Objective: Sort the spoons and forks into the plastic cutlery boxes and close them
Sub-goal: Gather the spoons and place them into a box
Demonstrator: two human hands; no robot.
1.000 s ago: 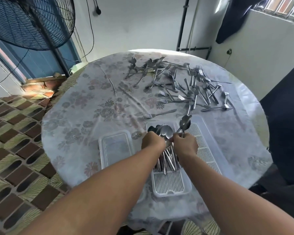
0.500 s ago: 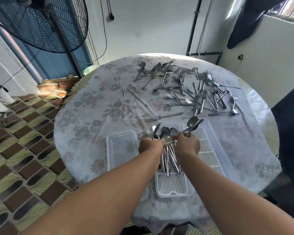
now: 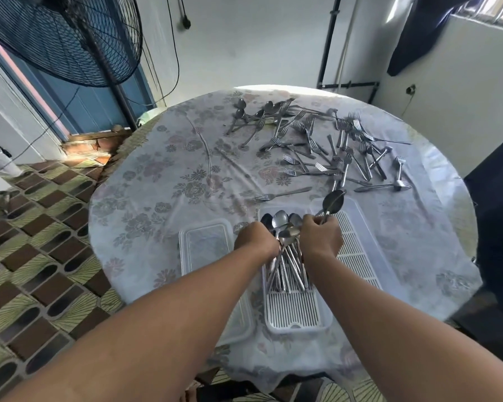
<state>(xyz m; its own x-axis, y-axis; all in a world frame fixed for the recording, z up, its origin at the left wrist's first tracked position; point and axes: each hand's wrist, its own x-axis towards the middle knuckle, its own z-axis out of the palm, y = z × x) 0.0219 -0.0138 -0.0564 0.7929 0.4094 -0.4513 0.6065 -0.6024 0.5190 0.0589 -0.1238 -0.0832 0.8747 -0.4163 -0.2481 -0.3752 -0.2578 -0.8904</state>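
On the round table, which has a flowery cloth over it, sit two see-through plastic boxes side by side near the person. Inside the middle box, on its white slatted tray, lies a bunch of spoons with their bowls pointing away from the person. Both hands are down at this bunch. The left hand is curled on the left side of the spoons, and its fingers are hidden, so I cannot tell just how it holds them. The right hand is curled tight around the thin handles of two spoons. These two stick up and away from the hand, above the far end of the second box, which lies just to the right with its own slatted tray. A clear lid lies flat on the cloth to the left of the middle box. Farther back on the table is a big messy pile of forks, and a few more spoons lie at its far left. One fork lies alone between the pile and the boxes. A big black fan stands at the left, over the tiled floor.
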